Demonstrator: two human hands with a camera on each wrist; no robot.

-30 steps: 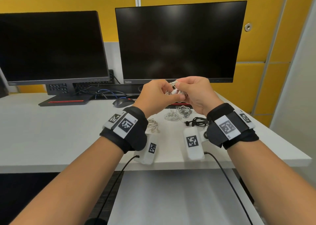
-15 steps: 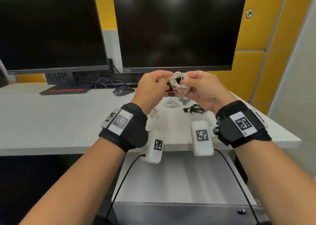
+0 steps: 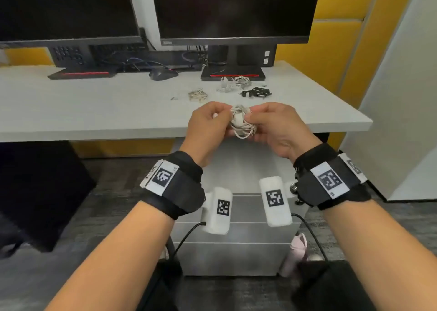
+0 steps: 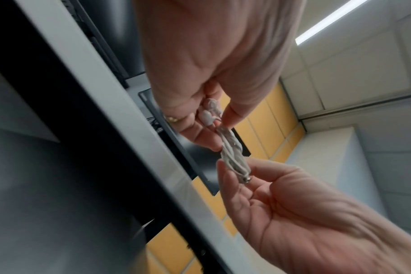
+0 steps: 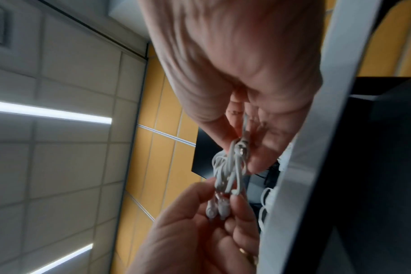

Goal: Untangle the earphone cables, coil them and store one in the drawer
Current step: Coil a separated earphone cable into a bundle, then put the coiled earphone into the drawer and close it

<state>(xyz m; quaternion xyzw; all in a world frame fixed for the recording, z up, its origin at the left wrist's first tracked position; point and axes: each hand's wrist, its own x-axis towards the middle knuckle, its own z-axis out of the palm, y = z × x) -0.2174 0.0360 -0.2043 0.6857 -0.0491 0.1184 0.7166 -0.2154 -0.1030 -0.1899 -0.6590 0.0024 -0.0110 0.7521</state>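
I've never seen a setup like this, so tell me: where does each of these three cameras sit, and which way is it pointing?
Head: worn on the head, looking forward and down at the desk; both forearms, the left hand and right hand show.
Left wrist: on the left wrist, looking up along the palm past the desk edge toward the ceiling; both hands show.
Right wrist: on the right wrist, looking up along the palm toward the ceiling lights; both hands show.
Shared: all three see the white earphone bundle held between both hands.
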